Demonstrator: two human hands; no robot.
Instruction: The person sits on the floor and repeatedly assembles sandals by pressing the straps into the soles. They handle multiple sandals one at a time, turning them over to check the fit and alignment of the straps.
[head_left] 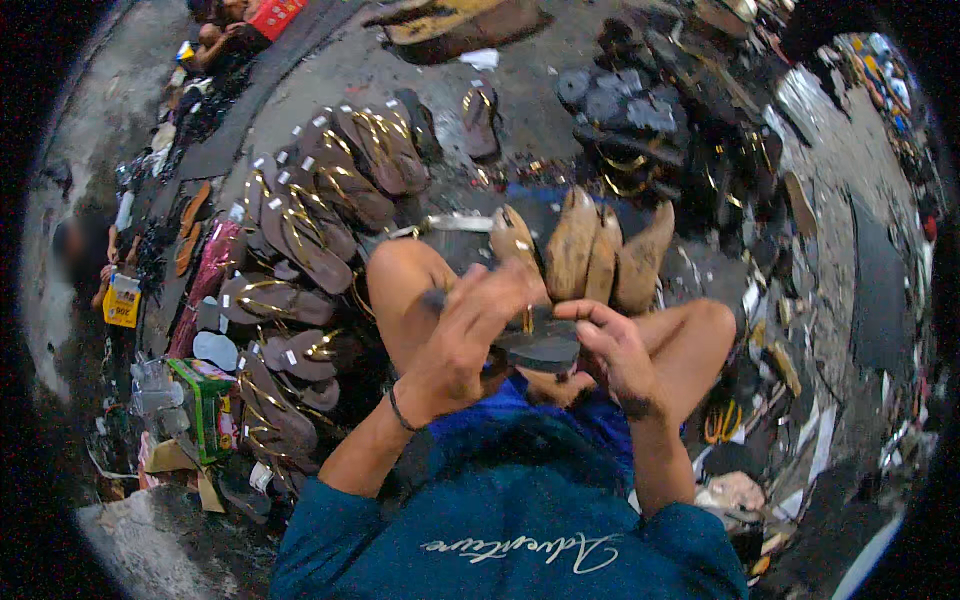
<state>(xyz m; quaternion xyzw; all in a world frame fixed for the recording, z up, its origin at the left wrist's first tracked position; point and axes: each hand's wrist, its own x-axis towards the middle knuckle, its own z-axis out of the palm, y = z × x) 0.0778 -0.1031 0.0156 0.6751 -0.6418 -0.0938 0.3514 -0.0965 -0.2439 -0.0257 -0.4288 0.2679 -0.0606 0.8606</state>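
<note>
In front of my lap is a dark sandal (540, 350) with a gold strap. My right hand (615, 355) grips its right edge, thumb and fingers closed on it. Over the sandal's left part lies my left hand (460, 345); its fingers are smeared by motion, so their hold is unclear. Just beyond my hands, between my knees, stand several worn wooden shoe lasts (575, 240). To the left, rows of brown sandals (300, 235) with gold straps and small white tags spread over the floor.
A single sandal (480, 118) lies farther ahead. Dark piled footwear (630, 130) sits at the far right. On the left are a green box (207, 408) and a pink plastic bundle (203, 280). Scraps litter the right side, near a yellow looped item (722, 422). Another person (215, 40) is at the far left.
</note>
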